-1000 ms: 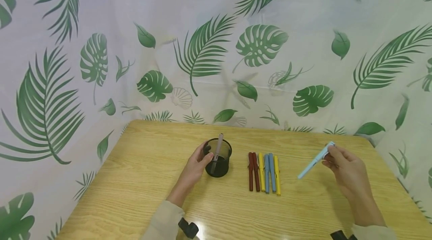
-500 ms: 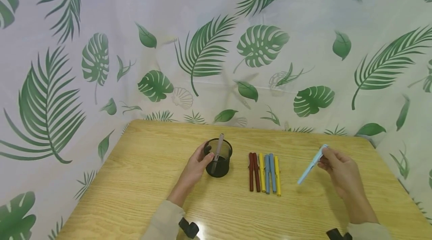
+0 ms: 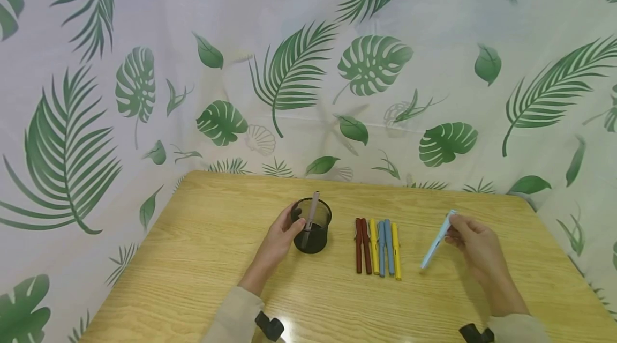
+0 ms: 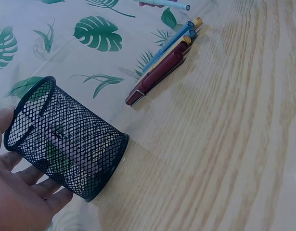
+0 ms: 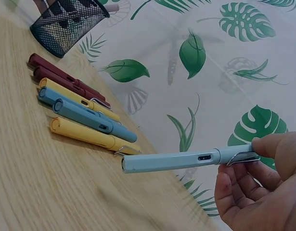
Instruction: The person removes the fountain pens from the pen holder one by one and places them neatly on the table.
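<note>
My left hand (image 3: pixel 276 238) holds a black mesh pen cup (image 3: pixel 310 241) by its left side, thumb at the rim. A greyish-pink pen (image 3: pixel 313 206) leans inside the cup, its end above the rim. Between thumb and fingers my right hand (image 3: pixel 477 244) pinches a light blue pen (image 5: pixel 172 162) near its clip end, the other end slanting down to the left over the table. Left of that pen lies a row of pens: dark red pens (image 3: pixel 362 246), yellow pens (image 3: pixel 396 252) and blue pens (image 3: pixel 385 249), side by side.
All this is on a wood-grain table (image 3: pixel 202 289). A white cloth with green leaves (image 3: pixel 308 75) hangs behind the table and along its sides. The pen row lies between the cup and my right hand.
My right hand has moved left and slightly down with the light blue pen, which now stands steeper and closer to the row. The left hand and the cup have stayed in place.
</note>
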The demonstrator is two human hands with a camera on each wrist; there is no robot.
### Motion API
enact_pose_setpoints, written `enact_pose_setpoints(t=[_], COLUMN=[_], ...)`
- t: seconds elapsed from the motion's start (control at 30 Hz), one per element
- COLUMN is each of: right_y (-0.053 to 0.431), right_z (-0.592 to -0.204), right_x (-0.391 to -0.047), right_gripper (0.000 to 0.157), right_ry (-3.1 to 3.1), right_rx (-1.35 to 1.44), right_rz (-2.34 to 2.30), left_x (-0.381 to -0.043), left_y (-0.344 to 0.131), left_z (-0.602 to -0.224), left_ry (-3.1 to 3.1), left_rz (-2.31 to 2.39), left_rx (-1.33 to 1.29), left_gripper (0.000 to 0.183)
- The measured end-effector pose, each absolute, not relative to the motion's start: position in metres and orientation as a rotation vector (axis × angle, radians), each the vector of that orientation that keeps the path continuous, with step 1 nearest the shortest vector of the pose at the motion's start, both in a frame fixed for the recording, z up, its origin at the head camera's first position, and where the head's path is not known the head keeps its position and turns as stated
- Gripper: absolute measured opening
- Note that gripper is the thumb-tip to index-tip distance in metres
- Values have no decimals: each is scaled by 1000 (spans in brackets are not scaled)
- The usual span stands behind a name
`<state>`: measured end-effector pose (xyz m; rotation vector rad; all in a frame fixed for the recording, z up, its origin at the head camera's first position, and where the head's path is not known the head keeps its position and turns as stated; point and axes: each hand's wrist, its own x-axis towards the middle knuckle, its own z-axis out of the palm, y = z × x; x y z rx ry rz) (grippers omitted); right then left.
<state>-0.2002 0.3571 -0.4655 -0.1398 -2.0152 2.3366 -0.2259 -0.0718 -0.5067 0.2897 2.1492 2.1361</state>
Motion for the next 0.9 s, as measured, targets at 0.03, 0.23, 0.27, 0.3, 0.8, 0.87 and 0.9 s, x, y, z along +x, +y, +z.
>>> enact_pose_setpoints(t=[0.03, 0.23, 0.27, 0.3, 0.8, 0.87, 0.9], right_y=[357, 356, 355, 355, 346, 344, 342], right_z=[-466, -473, -474, -475, -486, -488, -489], right_x=[-201, -205, -205, -206, -213, -214, -215], right_gripper=[19, 17, 17, 17, 24, 38, 46], right_ry=[-2027, -2064, -2068, -2068, -2225, -2281, -2316], right_rx=[-148, -191, -195, -201, -240, -252, -258], right_rz=[2334, 2330, 2329, 2331, 2217, 2168, 2136], left_x=[-226, -224, -224, -224, -224, -224, -224], left_y=[-72, -73, -73, -73, -72, -72, -73], left_z=[-507, -506, -506, -506, -505, -505, -505], left_ry=[2153, 2158, 2159, 2159, 2149, 2145, 2143], left_rz=[2135, 2128, 2125, 2122, 2123, 2128, 2129], left_rx=[287, 287, 288, 287, 294, 299, 301], left_gripper=[62, 67, 68, 69, 65, 65, 65])
